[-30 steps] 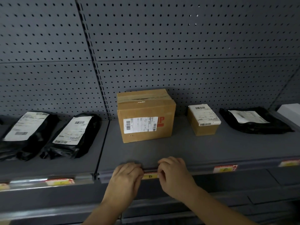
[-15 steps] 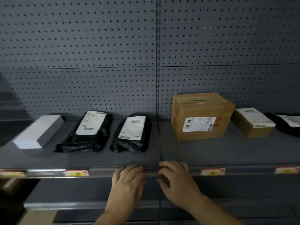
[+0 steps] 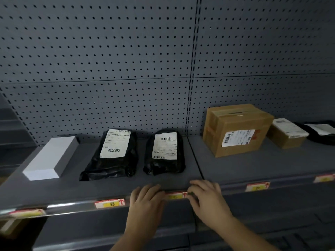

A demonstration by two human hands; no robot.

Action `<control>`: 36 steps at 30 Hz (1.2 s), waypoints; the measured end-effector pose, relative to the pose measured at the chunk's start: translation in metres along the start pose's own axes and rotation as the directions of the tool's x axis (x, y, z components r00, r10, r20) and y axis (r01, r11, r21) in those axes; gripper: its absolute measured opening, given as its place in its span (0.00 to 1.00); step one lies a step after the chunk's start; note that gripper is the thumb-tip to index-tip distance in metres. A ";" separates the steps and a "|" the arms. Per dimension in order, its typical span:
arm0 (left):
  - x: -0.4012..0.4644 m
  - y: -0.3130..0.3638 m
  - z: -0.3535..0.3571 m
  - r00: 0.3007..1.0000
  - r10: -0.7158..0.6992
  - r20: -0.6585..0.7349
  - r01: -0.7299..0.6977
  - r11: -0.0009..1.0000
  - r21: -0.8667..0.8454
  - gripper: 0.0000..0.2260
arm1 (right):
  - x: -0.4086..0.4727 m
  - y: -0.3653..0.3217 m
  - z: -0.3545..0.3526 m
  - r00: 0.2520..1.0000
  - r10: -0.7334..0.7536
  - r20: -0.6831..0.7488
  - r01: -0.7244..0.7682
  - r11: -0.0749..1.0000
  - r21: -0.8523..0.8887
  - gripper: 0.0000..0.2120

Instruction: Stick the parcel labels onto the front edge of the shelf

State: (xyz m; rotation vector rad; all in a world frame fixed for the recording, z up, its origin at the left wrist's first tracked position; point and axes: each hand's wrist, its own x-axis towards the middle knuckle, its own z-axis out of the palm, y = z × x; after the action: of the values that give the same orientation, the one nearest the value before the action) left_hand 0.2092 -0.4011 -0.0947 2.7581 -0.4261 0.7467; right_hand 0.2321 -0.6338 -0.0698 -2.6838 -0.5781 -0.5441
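The grey shelf's front edge (image 3: 72, 205) runs across the lower part of the view. A red, white and yellow label (image 3: 175, 195) sits on that edge, just left of the joint between two shelf boards. My left hand (image 3: 145, 201) lies over the edge at the label's left end with its fingers laid flat. My right hand (image 3: 208, 200) rests on the edge at the label's right end, its thumb against the label. More labels are stuck along the edge: label B (image 3: 109, 203), label D (image 3: 257, 187), one at the far right (image 3: 324, 178) and one at the far left (image 3: 27, 212).
On the shelf stand a white box (image 3: 49, 158), two black bagged parcels (image 3: 112, 154) (image 3: 164, 153), a large cardboard box (image 3: 235, 129), a small cardboard box (image 3: 286, 134) and another black parcel (image 3: 320, 131). A pegboard wall (image 3: 126, 69) closes the back. A lower shelf (image 3: 108, 240) lies beneath.
Both hands slid left along the shelf edge, away from label D below the large cardboard box. They have since spread apart, and a label now shows between them.
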 end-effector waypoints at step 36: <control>0.027 -0.014 0.014 0.994 0.076 -0.083 -0.083 0.993 -0.088 0.08 | 0.026 0.012 0.011 0.967 -0.195 0.164 0.179 0.978 0.108 0.05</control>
State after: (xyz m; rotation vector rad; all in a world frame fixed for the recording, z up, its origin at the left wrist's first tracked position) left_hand 0.2423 -0.3985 -0.0942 2.6302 -0.5430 0.8316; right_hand 0.2631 -0.6316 -0.0708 -2.6205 -0.8900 -0.3225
